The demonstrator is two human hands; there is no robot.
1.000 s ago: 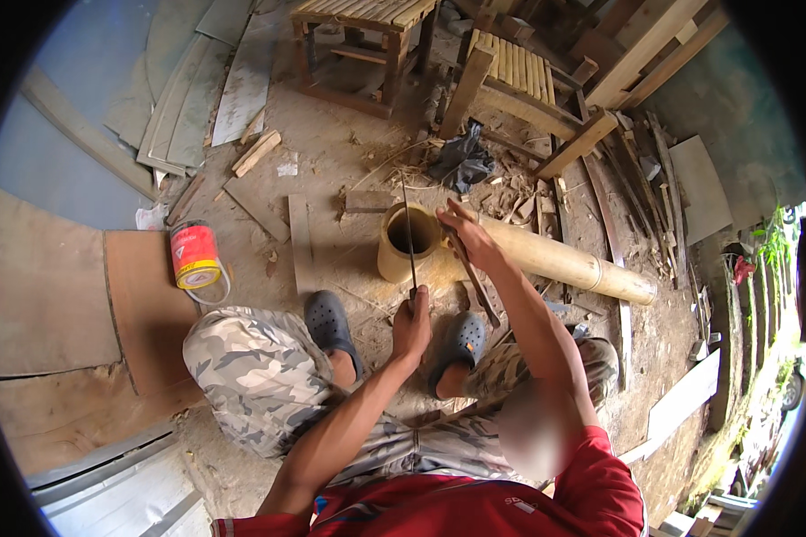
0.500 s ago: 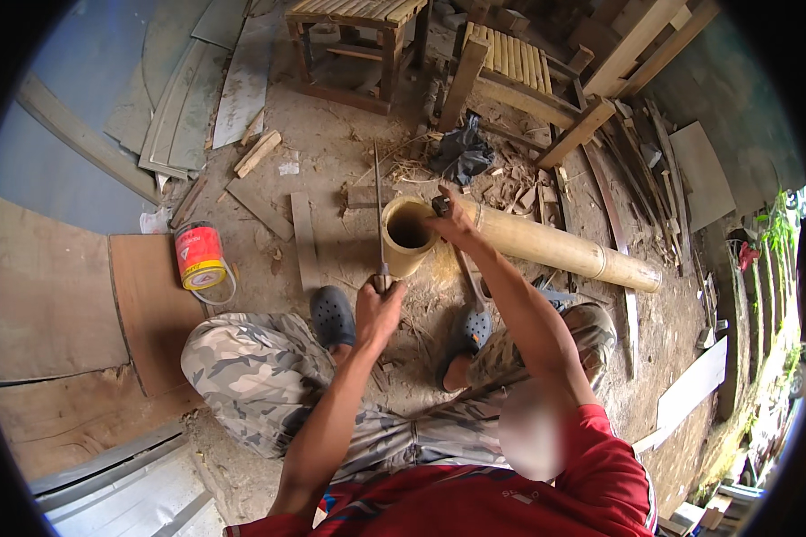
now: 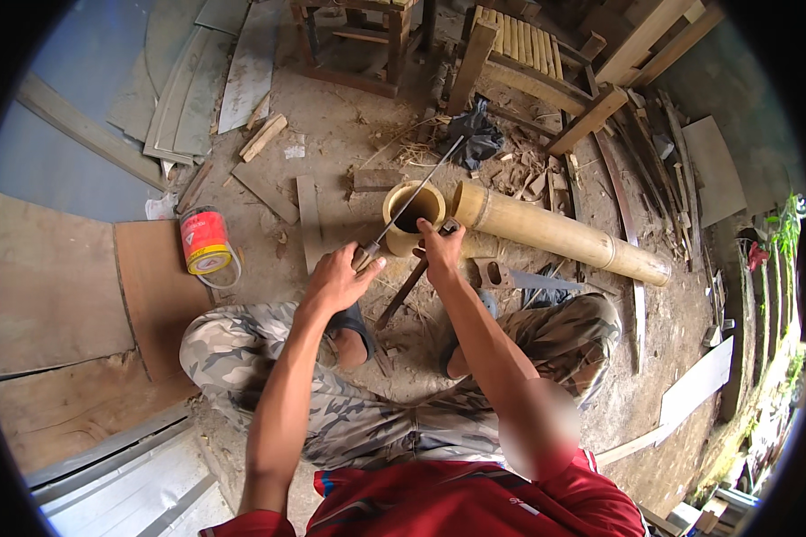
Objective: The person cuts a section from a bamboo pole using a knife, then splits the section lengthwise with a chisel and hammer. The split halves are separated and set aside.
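A short, hollow bamboo section (image 3: 401,239) stands upright on the ground between my feet. My left hand (image 3: 338,279) is closed on the handle of a long-bladed knife (image 3: 428,181). Its thin blade, seen nearly edge-on, slants to the far right across the bamboo's open mouth; I cannot tell whether it touches the rim. My right hand (image 3: 444,249), beside the section's right edge, grips a hammer (image 3: 405,290) close to its head, the handle sloping down toward my left foot. A long bamboo pole (image 3: 555,231) lies to the right of the upright section.
A handsaw (image 3: 519,277) lies near my right knee. A red and yellow can (image 3: 206,240) with a handle stands at left. Far off are bamboo-slat stools (image 3: 510,40), a black plastic bag (image 3: 477,136) and scrap wood. A flat board (image 3: 307,224) lies left of the bamboo section.
The knife has swung from pointing straight away to slanting right over the bamboo's mouth. My left hand has shifted left and nearer. My right hand has come nearer to me with the hammer.
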